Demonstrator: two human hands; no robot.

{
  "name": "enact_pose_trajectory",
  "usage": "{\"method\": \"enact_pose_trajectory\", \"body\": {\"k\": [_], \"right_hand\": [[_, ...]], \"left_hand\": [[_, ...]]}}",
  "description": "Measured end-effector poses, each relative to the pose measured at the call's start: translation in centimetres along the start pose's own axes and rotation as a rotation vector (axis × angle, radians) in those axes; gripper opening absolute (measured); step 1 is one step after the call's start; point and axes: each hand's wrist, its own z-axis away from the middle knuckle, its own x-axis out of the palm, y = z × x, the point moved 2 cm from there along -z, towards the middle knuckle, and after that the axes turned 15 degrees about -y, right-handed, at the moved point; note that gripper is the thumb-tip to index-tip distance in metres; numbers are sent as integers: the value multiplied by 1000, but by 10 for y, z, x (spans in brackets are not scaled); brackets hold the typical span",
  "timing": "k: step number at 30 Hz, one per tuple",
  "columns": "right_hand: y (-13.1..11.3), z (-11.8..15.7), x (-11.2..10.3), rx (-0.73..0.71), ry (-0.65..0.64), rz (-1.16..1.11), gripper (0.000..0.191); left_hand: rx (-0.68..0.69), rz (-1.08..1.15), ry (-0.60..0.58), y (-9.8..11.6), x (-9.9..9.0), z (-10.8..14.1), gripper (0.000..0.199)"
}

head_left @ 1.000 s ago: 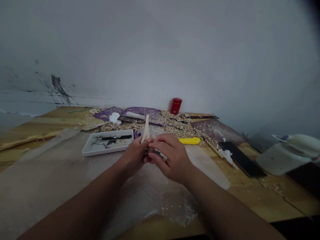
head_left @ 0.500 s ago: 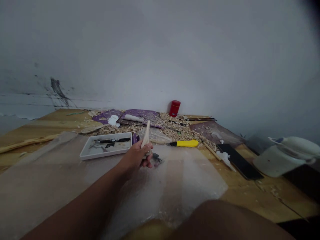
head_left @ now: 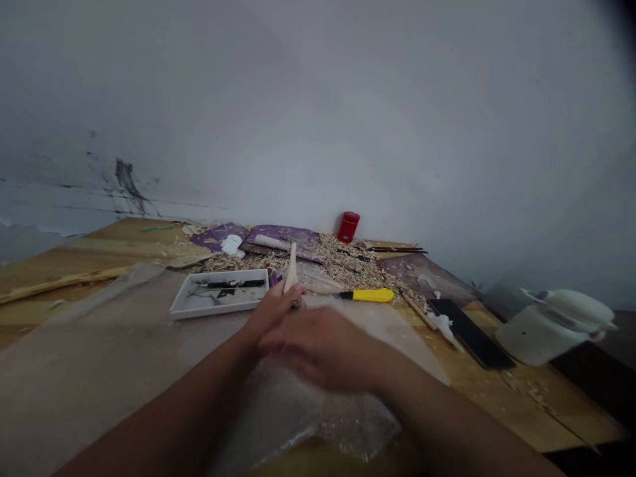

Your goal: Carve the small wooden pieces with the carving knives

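My left hand (head_left: 274,310) is closed around a pale piece of carved wood (head_left: 291,270) with a narrow end that points up and away from me. Its lower part is hidden in the grip. My right hand (head_left: 325,348) lies across in front of the left hand and wrist, blurred by motion. Its fingers look bent, but whether they hold anything does not show. Under both hands spreads a clear plastic sheet (head_left: 134,351). Just beyond them, to the right, is a tool with a yellow handle (head_left: 371,295).
A white tray (head_left: 186,313) with small dark tools sits left of my hands. Wood shavings (head_left: 348,265) are heaped behind, near a red can (head_left: 348,227) by the wall. On the right are a black phone-like slab (head_left: 471,334) and a white lidded pot (head_left: 539,334).
My right hand has come into view from the lower right and now crosses in front of my left hand. The left hand still grips the carved wood. The view has shifted slightly.
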Motion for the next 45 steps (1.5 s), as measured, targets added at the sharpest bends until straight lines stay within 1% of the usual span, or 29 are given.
{"method": "enact_pose_trajectory", "body": {"k": [1,2,3,4,5,6,8,10,12,15,17,18,20,22,24,26,28,32,34,36,38,41,43,45], "right_hand": [[11,-2,0,65,69,-29,17],[23,-3,1,181,158,-54,14],[36,-2,4,258,251,-77,13],[47,0,9,301,323,-101,14],[56,2,15,304,372,-121,13],[62,4,21,292,389,-139,13],[70,7,33,280,410,-143,14],[70,10,39,284,422,-119,15],[67,11,41,271,422,-73,14],[61,12,42,224,391,2,6],[61,13,42,206,388,14,8],[61,14,41,202,404,-1,9],[65,16,39,203,481,-63,7],[70,18,35,235,586,-155,6],[75,20,31,263,661,-248,7],[79,20,28,250,678,-318,7],[80,19,28,216,665,-349,7],[79,17,30,171,654,-341,5],[78,17,32,160,658,-324,5],[78,16,32,145,653,-292,5],[79,17,30,138,653,-259,5],[83,19,27,172,710,-240,5],[84,21,26,208,737,-221,6],[81,20,27,229,689,-191,7]], "left_hand": [[30,11,-5,0,0,0,27],[44,18,-8,-1,-1,0,28],[48,21,-6,-2,-1,-1,28],[39,15,-1,-3,-1,-1,28],[22,-4,4,-5,-1,-1,28],[9,-34,8,-6,-1,-2,28],[-7,-116,3,-7,0,-3,28],[-13,-185,-9,-7,1,-3,29],[-8,-205,-15,-7,2,-3,28],[-10,-215,-37,-6,5,-2,26],[-16,-206,-73,-6,7,0,27],[-17,-192,-96,-6,8,1,28],[-19,-163,-131,-7,8,2,31],[-31,-154,-138,-7,6,3,33],[-49,-159,-128,-8,4,2,32],[-61,-157,-122,-8,2,2,32],[-58,-150,-127,-7,2,2,31],[-55,-182,-191,-4,6,3,28],[-88,-241,-206,-3,8,4,34],[-131,-303,-188,-4,10,4,36],[-170,-352,-157,-4,12,6,30],[-203,-396,-128,-3,15,8,16],[-208,-391,-110,-2,16,9,15],[-198,-363,-95,-1,15,9,15]]}}
